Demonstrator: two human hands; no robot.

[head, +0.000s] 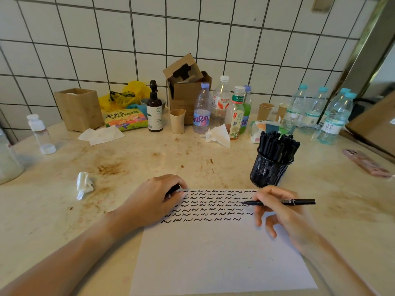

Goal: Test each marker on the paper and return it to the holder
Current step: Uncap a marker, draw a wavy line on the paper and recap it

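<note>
Our left hand (156, 195) lies knuckles up, its fingers curled round a small black cap (174, 188), the bare forearm running back to the lower left. Our right hand (275, 210) pinches a black marker (280, 202) between thumb and forefinger, the other fingers loosely bent beneath.

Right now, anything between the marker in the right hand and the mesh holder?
Nothing visible. The marker lies over the paper's top right corner; the mesh holder stands just beyond it on bare counter, though already packed with markers.
</note>
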